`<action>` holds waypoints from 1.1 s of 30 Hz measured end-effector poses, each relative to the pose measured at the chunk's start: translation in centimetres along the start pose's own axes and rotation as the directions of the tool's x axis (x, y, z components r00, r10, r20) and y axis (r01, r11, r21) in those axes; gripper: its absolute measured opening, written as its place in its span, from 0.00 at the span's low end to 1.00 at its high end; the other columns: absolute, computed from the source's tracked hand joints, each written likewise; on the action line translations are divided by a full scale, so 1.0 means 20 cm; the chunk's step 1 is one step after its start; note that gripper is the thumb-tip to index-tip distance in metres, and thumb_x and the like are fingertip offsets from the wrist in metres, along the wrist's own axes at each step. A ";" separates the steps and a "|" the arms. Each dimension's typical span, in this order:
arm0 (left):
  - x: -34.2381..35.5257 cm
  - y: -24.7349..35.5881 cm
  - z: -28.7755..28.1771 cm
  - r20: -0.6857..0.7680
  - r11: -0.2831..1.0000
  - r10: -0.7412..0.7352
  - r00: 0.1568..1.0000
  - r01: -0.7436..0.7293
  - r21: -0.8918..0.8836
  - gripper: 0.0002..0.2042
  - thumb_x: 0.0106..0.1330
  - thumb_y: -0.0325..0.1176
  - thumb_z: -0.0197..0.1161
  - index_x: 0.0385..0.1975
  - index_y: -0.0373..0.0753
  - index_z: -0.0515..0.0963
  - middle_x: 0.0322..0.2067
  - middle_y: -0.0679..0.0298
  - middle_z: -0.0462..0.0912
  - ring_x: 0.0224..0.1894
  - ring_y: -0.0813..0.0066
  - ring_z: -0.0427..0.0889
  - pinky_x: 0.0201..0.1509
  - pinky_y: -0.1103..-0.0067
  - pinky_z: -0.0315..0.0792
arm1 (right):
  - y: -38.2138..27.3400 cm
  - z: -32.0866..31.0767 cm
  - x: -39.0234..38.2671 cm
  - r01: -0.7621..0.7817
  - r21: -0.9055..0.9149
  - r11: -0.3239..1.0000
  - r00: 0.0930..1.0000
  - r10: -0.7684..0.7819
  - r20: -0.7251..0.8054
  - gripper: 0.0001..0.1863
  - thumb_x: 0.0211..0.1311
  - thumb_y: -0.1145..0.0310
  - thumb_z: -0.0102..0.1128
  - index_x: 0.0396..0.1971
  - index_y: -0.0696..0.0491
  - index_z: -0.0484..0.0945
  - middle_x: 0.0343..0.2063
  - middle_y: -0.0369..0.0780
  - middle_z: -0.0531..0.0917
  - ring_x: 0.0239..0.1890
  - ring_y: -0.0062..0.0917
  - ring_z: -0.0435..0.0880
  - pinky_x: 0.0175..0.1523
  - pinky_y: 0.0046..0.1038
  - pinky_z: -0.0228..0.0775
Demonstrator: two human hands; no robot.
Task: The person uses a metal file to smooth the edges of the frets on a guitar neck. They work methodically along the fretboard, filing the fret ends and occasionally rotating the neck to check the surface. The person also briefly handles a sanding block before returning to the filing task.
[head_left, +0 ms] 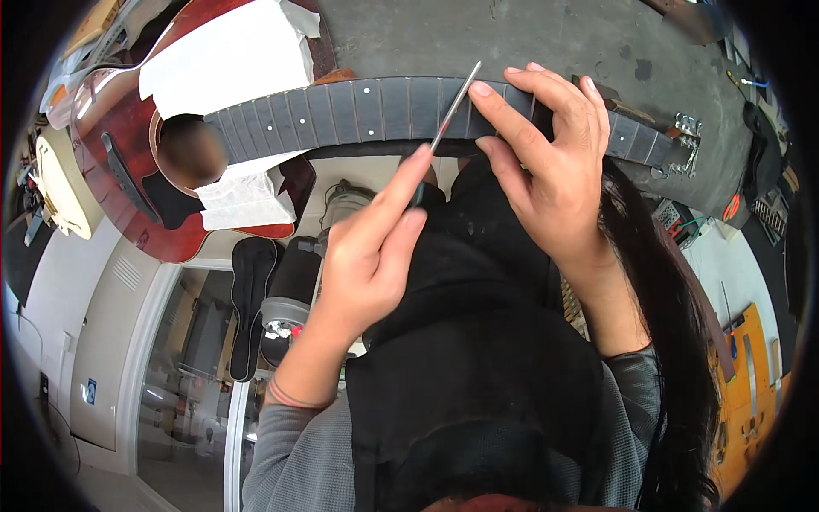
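A dark red acoustic guitar [141, 218] lies across the bench, its neck running to the right. My left hand [363, 256] is closed round the dark handle of a thin metal file [456, 104], index finger stretched along it. The file's slim shaft lies slantwise across the frets of the dark fretboard [333, 111]. On the upper neck rests my right hand [550, 145], open with its fingers spread. Its index fingertip is right beside the file's shaft, perhaps touching it, and its thumb is at the neck's near edge.
White paper [235, 55] covers parts of the guitar body. At the right end of the neck is the headstock with metal tuners [685, 132], on the grey bench [409, 38]. An orange tool board [751, 384] hangs at right. Long dark hair [674, 324] falls beside my right arm.
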State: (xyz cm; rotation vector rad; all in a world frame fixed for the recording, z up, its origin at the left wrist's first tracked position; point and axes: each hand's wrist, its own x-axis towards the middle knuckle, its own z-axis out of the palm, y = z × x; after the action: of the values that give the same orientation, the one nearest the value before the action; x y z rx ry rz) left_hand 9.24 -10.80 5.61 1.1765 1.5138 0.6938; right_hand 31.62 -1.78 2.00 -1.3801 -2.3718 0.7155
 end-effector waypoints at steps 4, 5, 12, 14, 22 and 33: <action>0.02 0.03 0.00 0.021 0.966 0.086 0.996 -0.088 0.244 0.29 0.75 0.18 0.64 0.77 0.38 0.78 0.56 0.43 0.91 0.45 0.52 0.95 0.51 0.71 0.86 | -0.01 0.01 0.01 0.007 0.008 1.000 1.000 -0.007 -0.027 0.33 0.58 0.70 0.81 0.66 0.36 0.89 0.63 0.36 0.83 0.69 0.38 0.81 0.81 0.58 0.58; 0.09 0.06 -0.01 0.074 0.914 0.074 0.995 -0.097 0.395 0.29 0.75 0.19 0.64 0.77 0.38 0.78 0.54 0.44 0.92 0.42 0.54 0.95 0.49 0.71 0.85 | -0.01 0.02 0.01 0.016 0.006 1.000 0.999 -0.016 -0.028 0.33 0.58 0.70 0.81 0.66 0.36 0.89 0.64 0.36 0.83 0.70 0.38 0.81 0.81 0.58 0.57; 0.12 0.01 0.03 0.075 0.999 -0.038 0.996 0.038 -0.006 0.28 0.79 0.22 0.61 0.79 0.35 0.74 0.42 0.60 0.92 0.32 0.76 0.82 0.39 0.78 0.76 | 0.05 -0.03 -0.03 -0.005 0.013 1.000 0.998 0.006 -0.064 0.32 0.57 0.71 0.82 0.64 0.38 0.89 0.63 0.37 0.83 0.71 0.39 0.81 0.81 0.61 0.57; 0.03 -0.01 0.04 0.110 0.903 -0.195 0.975 0.222 -0.369 0.27 0.82 0.23 0.60 0.80 0.34 0.72 0.41 0.66 0.91 0.30 0.85 0.75 0.36 0.82 0.71 | 0.06 -0.05 -0.03 -0.008 -0.028 1.000 0.999 0.007 -0.036 0.32 0.57 0.71 0.83 0.64 0.38 0.89 0.63 0.37 0.83 0.71 0.39 0.81 0.81 0.61 0.58; 0.01 0.04 0.11 0.090 0.884 -0.242 0.966 0.258 -0.390 0.25 0.84 0.23 0.58 0.79 0.31 0.73 0.69 0.52 0.86 0.45 0.83 0.85 0.50 0.82 0.78 | 0.08 -0.05 -0.03 0.003 0.022 1.000 1.000 -0.003 0.004 0.32 0.61 0.71 0.81 0.66 0.38 0.88 0.66 0.38 0.83 0.73 0.39 0.80 0.82 0.61 0.55; 0.09 0.08 0.12 0.001 0.998 0.045 0.999 -0.045 0.047 0.27 0.78 0.20 0.64 0.77 0.33 0.75 0.67 0.46 0.87 0.50 0.54 0.95 0.56 0.69 0.85 | 0.09 -0.04 -0.03 0.005 0.064 0.998 1.000 -0.005 -0.005 0.31 0.62 0.71 0.81 0.67 0.38 0.88 0.66 0.38 0.83 0.73 0.38 0.81 0.82 0.61 0.56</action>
State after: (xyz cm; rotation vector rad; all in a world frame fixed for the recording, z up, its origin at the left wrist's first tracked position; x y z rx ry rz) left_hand 12.18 -8.92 5.72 1.2492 1.5146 0.6919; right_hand 33.64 -1.40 1.75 -1.3476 -2.3264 0.7790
